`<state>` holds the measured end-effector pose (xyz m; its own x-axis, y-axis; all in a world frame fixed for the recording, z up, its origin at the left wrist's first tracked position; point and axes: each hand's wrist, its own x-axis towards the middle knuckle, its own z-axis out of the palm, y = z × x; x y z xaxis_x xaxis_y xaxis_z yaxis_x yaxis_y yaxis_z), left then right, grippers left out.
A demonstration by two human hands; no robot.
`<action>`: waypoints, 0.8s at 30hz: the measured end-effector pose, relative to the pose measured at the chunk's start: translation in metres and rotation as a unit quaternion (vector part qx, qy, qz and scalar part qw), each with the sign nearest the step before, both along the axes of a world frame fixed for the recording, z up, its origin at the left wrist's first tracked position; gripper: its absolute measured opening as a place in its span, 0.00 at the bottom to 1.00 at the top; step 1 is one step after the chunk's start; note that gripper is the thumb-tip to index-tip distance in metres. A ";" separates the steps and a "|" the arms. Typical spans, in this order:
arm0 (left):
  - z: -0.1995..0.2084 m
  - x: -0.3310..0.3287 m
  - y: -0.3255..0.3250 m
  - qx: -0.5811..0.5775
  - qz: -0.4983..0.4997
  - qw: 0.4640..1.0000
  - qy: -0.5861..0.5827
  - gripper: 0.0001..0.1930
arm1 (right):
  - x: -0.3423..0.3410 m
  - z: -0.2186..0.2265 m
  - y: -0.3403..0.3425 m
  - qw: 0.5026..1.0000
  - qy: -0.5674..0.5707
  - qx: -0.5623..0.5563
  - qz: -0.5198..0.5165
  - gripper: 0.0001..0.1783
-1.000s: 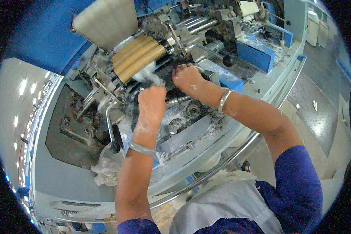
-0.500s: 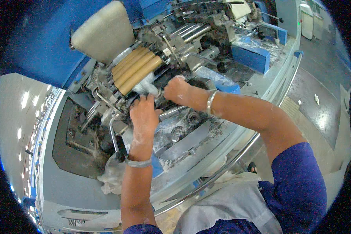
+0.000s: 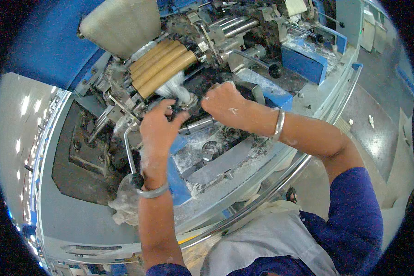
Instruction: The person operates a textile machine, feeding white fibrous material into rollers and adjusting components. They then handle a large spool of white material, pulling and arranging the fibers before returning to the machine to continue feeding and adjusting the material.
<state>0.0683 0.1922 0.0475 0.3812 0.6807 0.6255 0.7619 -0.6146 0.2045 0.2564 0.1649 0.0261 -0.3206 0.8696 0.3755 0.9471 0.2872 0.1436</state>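
White fibre sliver (image 3: 175,89) fans out from under the tan rollers (image 3: 165,71) of a textile machine and narrows toward a metal fitting. Just below it, my left hand (image 3: 158,126) is open, its thumb held apart from bent fingers and nothing visible between them. My right hand (image 3: 224,102) is closed in a fist to the right of the narrow end of the sliver. What the fist holds, if anything, is hidden behind the knuckles. White lint clings to the back of that hand.
A lever with a black ball knob (image 3: 136,180) stands beside my left wrist; another black knob (image 3: 275,70) sticks out at right. A raised pale cover (image 3: 119,27) stands behind the rollers. Blue blocks (image 3: 303,62) and a curved metal rail (image 3: 349,99) lie to the right.
My left hand has drawn back slightly left from the sliver, its thumb spreading away. My right fist has shifted a little right. The whole view has also moved slightly.
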 end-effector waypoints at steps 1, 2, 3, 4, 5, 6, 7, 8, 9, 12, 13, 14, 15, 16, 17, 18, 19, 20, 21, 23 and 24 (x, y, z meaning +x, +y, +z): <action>0.002 -0.002 0.003 0.006 -0.008 0.998 -0.058 0.12 | -0.001 0.000 -0.001 0.999 0.039 0.031 0.001 0.07; 0.002 -0.001 0.006 0.001 -0.009 0.993 -0.121 0.11 | -0.002 0.001 0.002 0.997 0.075 0.034 0.007 0.09; 0.002 -0.001 0.008 0.051 -0.006 0.991 -0.126 0.07 | -0.003 0.003 0.006 0.990 0.120 0.074 0.030 0.11; 0.000 0.000 0.009 0.072 -0.012 0.989 -0.130 0.08 | -0.005 0.005 0.014 0.985 0.161 0.056 0.037 0.13; -0.001 0.000 0.010 0.081 -0.032 0.987 -0.136 0.08 | -0.007 0.008 0.024 0.973 0.209 0.079 0.060 0.15; -0.002 0.001 0.010 0.121 -0.014 0.986 -0.112 0.08 | -0.007 0.010 0.035 0.975 0.192 0.067 0.089 0.15; -0.003 0.000 0.010 0.150 -0.008 0.984 -0.094 0.08 | -0.008 0.010 0.047 0.981 0.167 0.026 0.091 0.16; -0.003 0.000 0.009 0.180 -0.001 0.981 -0.077 0.08 | -0.013 0.008 0.058 0.986 0.117 0.036 0.110 0.16; -0.003 -0.001 0.008 0.178 0.000 0.981 -0.082 0.08 | -0.018 0.007 0.067 0.993 0.058 0.017 0.103 0.15; -0.002 -0.003 0.007 0.171 0.002 0.981 -0.095 0.08 | -0.028 0.001 0.080 0.986 -0.062 0.074 0.134 0.16; -0.003 -0.004 0.007 0.165 -0.001 0.981 -0.097 0.08 | -0.030 -0.001 0.080 0.978 -0.091 0.110 0.154 0.17; -0.003 -0.004 0.007 0.161 -0.004 0.982 -0.099 0.08 | -0.033 0.001 0.080 0.989 -0.112 0.021 0.099 0.19; -0.004 -0.004 0.007 0.144 -0.012 0.984 -0.106 0.08 | -0.034 0.001 0.077 0.990 -0.081 0.039 0.111 0.19; -0.004 -0.005 0.008 0.180 0.007 0.980 -0.083 0.08 | -0.034 0.004 0.077 0.990 -0.058 0.042 0.119 0.19; -0.005 -0.005 0.008 0.171 0.011 0.982 -0.086 0.08 | -0.033 0.005 0.075 0.990 -0.034 0.047 0.127 0.20; -0.006 -0.005 0.008 0.162 0.014 0.983 -0.088 0.08 | -0.031 0.009 0.075 0.994 0.039 -0.004 0.102 0.25; -0.007 -0.006 0.008 0.154 0.001 0.983 -0.099 0.08 | -0.028 0.010 0.076 0.992 0.067 -0.052 0.097 0.28; -0.007 -0.006 0.008 0.151 0.027 0.985 -0.085 0.08 | -0.024 0.012 0.077 0.985 0.108 -0.067 0.118 0.30; -0.007 -0.006 0.008 0.149 0.035 0.985 -0.080 0.08 | -0.021 0.014 0.079 0.978 0.148 -0.074 0.126 0.32; -0.005 -0.006 0.008 0.152 0.034 0.984 -0.082 0.09 | -0.016 0.018 0.083 0.967 0.203 -0.046 0.148 0.32; -0.004 -0.006 0.008 0.135 0.044 0.987 -0.077 0.08 | -0.016 0.022 0.083 0.965 0.222 -0.045 0.136 0.32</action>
<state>0.0620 0.2001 0.0432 0.2153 0.5083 0.8338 0.7872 -0.5956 0.1597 0.2406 0.2483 0.0484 -0.3672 0.8112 0.4550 0.7974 0.5265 -0.2951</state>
